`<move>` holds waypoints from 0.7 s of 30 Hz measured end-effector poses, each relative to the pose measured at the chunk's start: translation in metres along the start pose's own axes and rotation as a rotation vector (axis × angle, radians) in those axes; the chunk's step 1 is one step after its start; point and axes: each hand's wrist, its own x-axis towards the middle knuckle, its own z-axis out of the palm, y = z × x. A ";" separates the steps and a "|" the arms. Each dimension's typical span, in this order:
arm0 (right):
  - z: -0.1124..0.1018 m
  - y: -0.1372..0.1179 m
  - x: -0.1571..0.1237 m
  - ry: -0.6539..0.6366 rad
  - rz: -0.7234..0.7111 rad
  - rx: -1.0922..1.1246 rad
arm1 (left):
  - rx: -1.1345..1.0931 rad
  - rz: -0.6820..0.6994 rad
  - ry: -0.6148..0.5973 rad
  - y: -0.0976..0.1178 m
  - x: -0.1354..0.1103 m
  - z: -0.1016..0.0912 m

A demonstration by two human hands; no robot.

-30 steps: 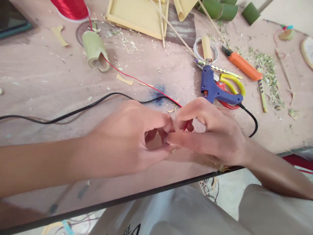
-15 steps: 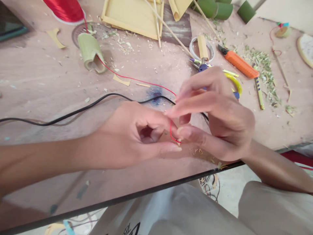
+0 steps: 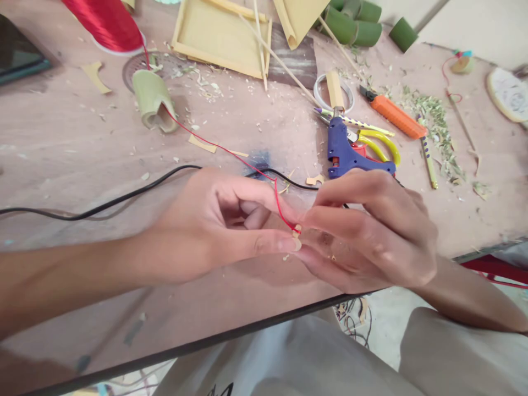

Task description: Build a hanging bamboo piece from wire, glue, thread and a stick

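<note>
My left hand (image 3: 206, 225) pinches a tiny pale piece (image 3: 296, 231), perhaps wood or bamboo, between thumb and forefinger. Red thread (image 3: 280, 206) is looped at this piece and runs up over my left forefinger. From there it stretches back across the table to a short cut bamboo tube (image 3: 152, 99), passes through it and leads to a red spool (image 3: 109, 27). My right hand (image 3: 371, 231) is beside the left fingertips, its bent fingers and thumb close about the piece. Whether the right fingertips grip the piece or the thread end is hidden.
A blue glue gun (image 3: 350, 151), yellow-handled scissors (image 3: 381, 146), a tape roll (image 3: 334, 93) and an orange cutter (image 3: 398, 114) lie beyond my right hand. A black cable (image 3: 124, 192) crosses the table. Green bamboo pieces (image 3: 350, 25) and a thin wooden tray (image 3: 223, 38) stand farther back.
My right hand has moved down and closer to the left fingertips, uncovering the glue gun. The red thread, earlier around the left forefinger's tip, now runs from that finger down to the small piece.
</note>
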 end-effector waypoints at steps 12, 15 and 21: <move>-0.004 -0.008 0.003 0.010 0.044 -0.044 | -0.068 -0.060 -0.017 -0.004 0.001 0.000; 0.001 -0.007 0.001 0.079 0.025 -0.067 | -0.065 -0.078 -0.013 -0.001 0.001 0.002; 0.008 -0.004 -0.006 0.160 -0.033 -0.061 | -0.042 -0.093 0.002 -0.001 -0.001 0.002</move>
